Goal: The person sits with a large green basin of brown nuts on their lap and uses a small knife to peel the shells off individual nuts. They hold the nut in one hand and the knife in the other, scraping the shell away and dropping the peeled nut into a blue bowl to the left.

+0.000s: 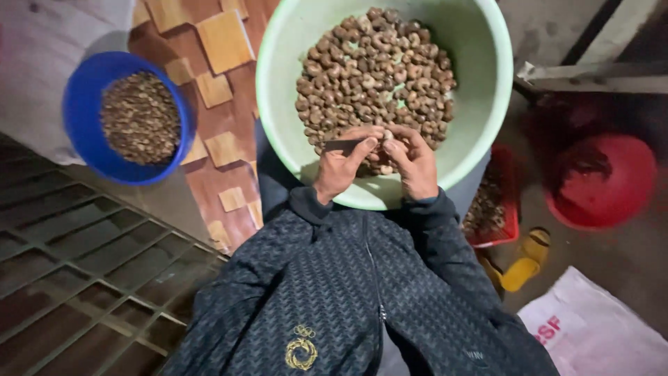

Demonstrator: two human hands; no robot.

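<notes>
1. Pale green bowl (480,104) of brown nuts (376,69) on the lap, centre.
2. Left hand (342,163) closed on a small knife (342,145), blade lying left-right, tip toward the right hand.
3. Right hand (414,163) pinches one nut (387,134) at the knife tip, just near of the pile.
4. Blue bowl (80,111) far left.

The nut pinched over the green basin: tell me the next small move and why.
Probably work the small blade in the left hand into the nut that the right hand pinches, since tip and nut already meet above the green basin.
</notes>
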